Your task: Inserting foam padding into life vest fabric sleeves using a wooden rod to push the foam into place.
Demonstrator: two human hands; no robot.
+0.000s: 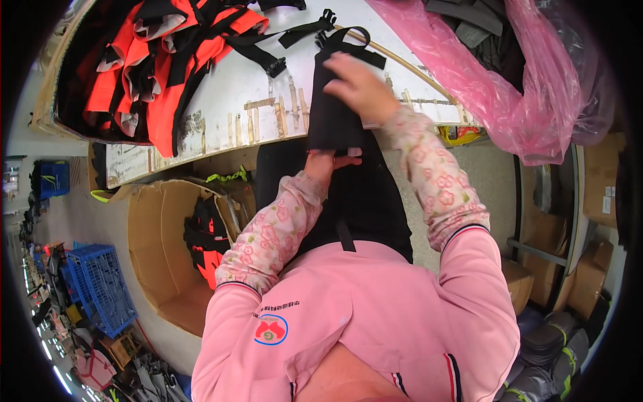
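Note:
A long black fabric piece [333, 124] lies over the near edge of the white table, with a webbing loop and a plastic buckle [326, 19] at its far end. My left hand [326, 165] grips its near end from below. The left thumb points right under the hem, while the other fingers are mostly hidden by the cloth. Over the right side of the piece, my right hand [362, 87] is held palm down with its fingers stretched out. Whether it presses on the fabric or hovers just above I cannot tell.
Orange and black strapped pieces [167, 80] are heaped at the table's left. A worn white table [228, 100] carries a thin wooden rod [402, 60]. Pink plastic sheeting [495, 87] covers the right. Below left stand an open cardboard box [151, 248] and a blue crate [100, 288].

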